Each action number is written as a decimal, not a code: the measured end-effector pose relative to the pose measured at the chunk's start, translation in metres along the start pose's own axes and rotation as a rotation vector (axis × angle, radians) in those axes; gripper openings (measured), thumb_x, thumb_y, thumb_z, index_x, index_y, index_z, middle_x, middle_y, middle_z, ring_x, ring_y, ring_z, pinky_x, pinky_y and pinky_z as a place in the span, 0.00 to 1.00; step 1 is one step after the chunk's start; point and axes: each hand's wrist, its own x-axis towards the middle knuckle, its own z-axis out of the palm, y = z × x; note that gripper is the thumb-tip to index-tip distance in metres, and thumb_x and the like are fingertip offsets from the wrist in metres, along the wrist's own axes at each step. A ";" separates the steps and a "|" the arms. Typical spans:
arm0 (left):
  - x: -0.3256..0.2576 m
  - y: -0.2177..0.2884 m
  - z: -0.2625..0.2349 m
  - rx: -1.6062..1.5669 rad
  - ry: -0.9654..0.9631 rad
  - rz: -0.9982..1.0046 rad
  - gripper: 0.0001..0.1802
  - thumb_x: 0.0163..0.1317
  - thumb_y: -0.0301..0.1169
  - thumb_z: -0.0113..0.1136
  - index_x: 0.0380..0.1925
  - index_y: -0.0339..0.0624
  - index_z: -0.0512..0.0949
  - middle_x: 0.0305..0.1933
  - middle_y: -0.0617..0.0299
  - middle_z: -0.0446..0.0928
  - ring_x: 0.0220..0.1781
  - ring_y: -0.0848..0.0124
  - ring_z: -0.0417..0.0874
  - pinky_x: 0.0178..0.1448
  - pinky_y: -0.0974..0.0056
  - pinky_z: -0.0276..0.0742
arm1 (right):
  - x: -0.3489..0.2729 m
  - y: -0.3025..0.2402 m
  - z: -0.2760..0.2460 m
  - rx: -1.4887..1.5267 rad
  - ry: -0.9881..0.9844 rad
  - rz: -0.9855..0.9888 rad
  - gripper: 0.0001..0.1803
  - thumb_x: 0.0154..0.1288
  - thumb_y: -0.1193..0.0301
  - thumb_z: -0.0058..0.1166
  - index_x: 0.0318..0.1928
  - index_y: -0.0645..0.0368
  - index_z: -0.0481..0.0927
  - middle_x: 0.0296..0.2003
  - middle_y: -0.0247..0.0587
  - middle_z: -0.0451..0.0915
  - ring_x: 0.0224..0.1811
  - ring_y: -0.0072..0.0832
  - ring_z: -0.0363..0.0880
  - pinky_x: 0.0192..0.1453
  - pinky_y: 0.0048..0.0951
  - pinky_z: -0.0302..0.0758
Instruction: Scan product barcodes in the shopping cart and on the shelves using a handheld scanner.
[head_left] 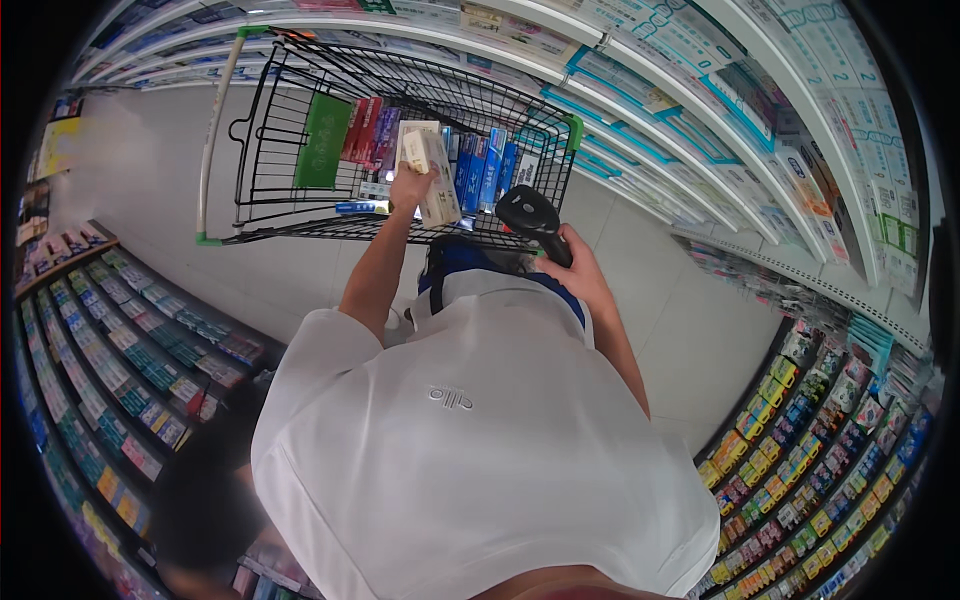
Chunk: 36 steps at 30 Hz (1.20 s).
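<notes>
My left hand is closed around a small cream box, held over the shopping cart. Beneath it in the cart lies a longer pale box, partly covered by the hand and the held box. My right hand grips the handle of a black handheld barcode scanner at the cart's near right edge. Several blue boxes stand to the right of the pale boxes inside the basket. To their left are red boxes and purple boxes.
A green panel is on the cart's left part. White shelves with boxed goods run along the far side and right. Stocked racks curve at lower left and lower right. A blurred dark shape, perhaps a person, is at lower left.
</notes>
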 end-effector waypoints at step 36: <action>0.048 -0.026 0.045 0.662 -0.482 0.152 0.23 0.51 0.42 0.58 0.41 0.35 0.81 0.46 0.44 0.81 0.50 0.54 0.83 0.53 0.54 0.78 | 0.024 0.007 0.078 0.114 0.382 0.408 0.21 0.58 0.66 0.62 0.45 0.64 0.69 0.21 0.34 0.75 0.19 0.19 0.73 0.19 0.22 0.67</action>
